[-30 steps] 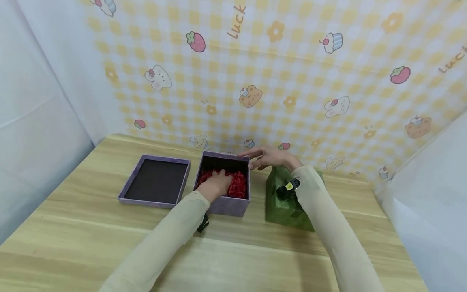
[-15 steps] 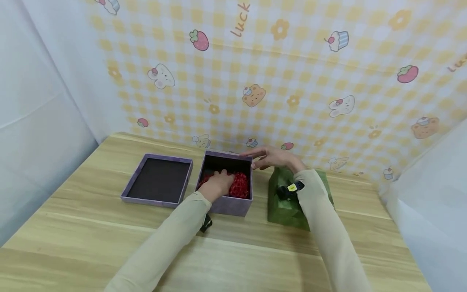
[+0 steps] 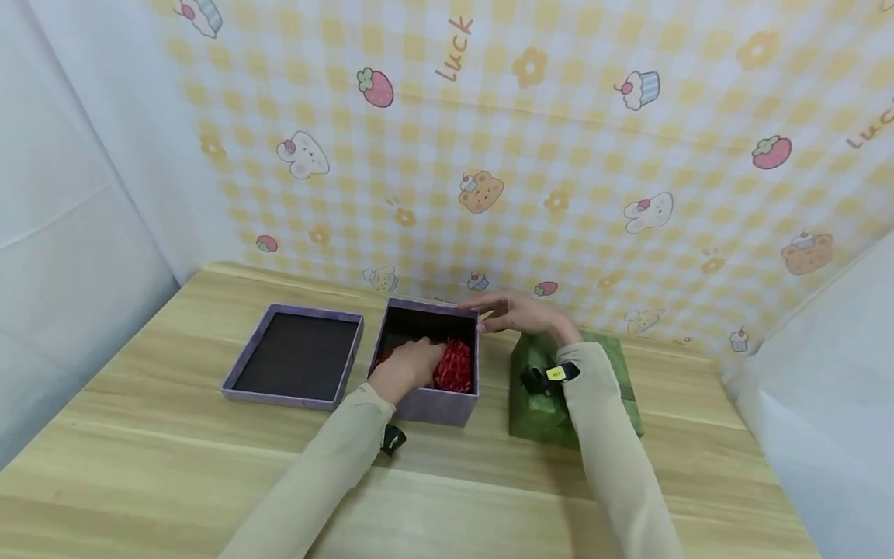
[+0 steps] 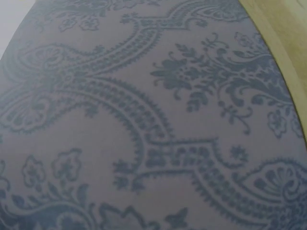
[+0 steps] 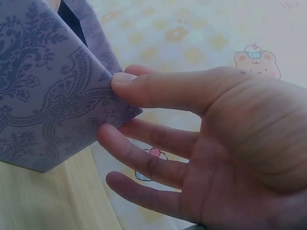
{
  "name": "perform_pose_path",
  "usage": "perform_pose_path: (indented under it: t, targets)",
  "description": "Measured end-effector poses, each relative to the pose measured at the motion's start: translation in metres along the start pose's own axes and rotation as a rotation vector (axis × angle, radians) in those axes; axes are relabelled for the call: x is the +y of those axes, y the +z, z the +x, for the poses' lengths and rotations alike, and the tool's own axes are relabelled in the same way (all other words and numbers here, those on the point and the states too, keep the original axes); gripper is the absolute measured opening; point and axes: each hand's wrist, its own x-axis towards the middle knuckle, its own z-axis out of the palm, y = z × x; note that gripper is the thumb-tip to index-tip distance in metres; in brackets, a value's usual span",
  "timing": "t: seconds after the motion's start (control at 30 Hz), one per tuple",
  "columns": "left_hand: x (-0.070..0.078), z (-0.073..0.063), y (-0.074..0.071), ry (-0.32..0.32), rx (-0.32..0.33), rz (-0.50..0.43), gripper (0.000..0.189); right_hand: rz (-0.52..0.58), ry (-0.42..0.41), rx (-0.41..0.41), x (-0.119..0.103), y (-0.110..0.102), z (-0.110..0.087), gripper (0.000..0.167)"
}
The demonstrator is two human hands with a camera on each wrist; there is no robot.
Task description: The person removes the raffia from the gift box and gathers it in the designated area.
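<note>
A purple patterned box (image 3: pixel 433 405) with a black inside stands without its lid on the wooden table. My left hand (image 3: pixel 412 363) reaches into it over the near edge, its fingers bent down into red shredded paper (image 3: pixel 454 366). The fingertips are hidden; the paper is heaped right of the hand, with a little at its left. My right hand (image 3: pixel 520 312) holds the box's far right corner. In the right wrist view, the thumb (image 5: pixel 158 88) lies on one face near the corner and other fingers reach round below it. The left wrist view shows just the box's patterned wall (image 4: pixel 144 120).
The shallow purple lid (image 3: pixel 296 353) lies inside up, left of the box. A green box (image 3: pixel 541 415) stands at the right under my right forearm. Behind the table hangs a yellow checked cloth (image 3: pixel 419 140). White cloth (image 3: pixel 77 155) hangs at the sides.
My left hand has sunk lower and its spread fingers have bent together. The red paper has shifted, baring more of the black inside at the back. My right hand stays at the corner.
</note>
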Motion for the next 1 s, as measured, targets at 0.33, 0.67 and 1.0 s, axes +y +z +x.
perform_pose_path:
  t: [0.33,0.67,1.0]
  targets:
    - [0.001,0.0004,0.0009,0.034,0.01,0.034,0.057,0.046,0.006,0.007,0.0009,0.0012,0.0,0.046]
    - [0.0023,0.0046,0.0011,0.046,0.038,0.091,0.059,0.004,0.004,0.012,0.0036,-0.0008,0.0015,0.045]
    - [0.0033,0.0024,-0.008,0.044,0.107,0.186,0.064,-0.013,0.021,0.012,0.0036,-0.0003,0.0006,0.046]
